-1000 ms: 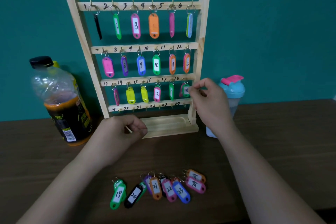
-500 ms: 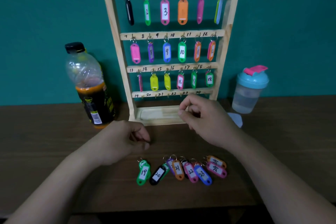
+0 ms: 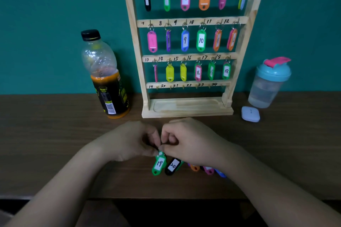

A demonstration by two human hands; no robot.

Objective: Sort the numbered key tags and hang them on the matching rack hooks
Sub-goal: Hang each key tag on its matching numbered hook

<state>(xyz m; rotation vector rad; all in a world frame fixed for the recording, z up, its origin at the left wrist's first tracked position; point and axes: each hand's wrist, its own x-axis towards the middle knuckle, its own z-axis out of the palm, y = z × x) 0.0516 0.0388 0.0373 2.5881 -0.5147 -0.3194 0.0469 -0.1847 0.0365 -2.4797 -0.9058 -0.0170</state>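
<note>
From the head view, a dark wood-grain counter [image 3: 55,143] ran back to a plain teal wall [image 3: 46,14]. At 12 o'clock the wooden rack [image 3: 186,108] stood with its base on the counter, close to the wall. Hung tags [image 3: 201,40] filled its three upper rows. From the hands, a bottle [image 3: 105,79] of orange drink stood at 10 o'clock and a shaker [image 3: 267,83] at 2 o'clock, with a small white case [image 3: 250,114] just in front of the shaker.

Nearer the counter's front edge, the left hand [image 3: 129,140] and right hand [image 3: 191,143] met. The fingers of both were curled, pinching the top of tag 19 [image 3: 159,164], and its ring was hidden. Tag 20 [image 3: 172,166] lay against it at 3 o'clock. Loose tags [image 3: 209,170] showed partly from under the right wrist.
</note>
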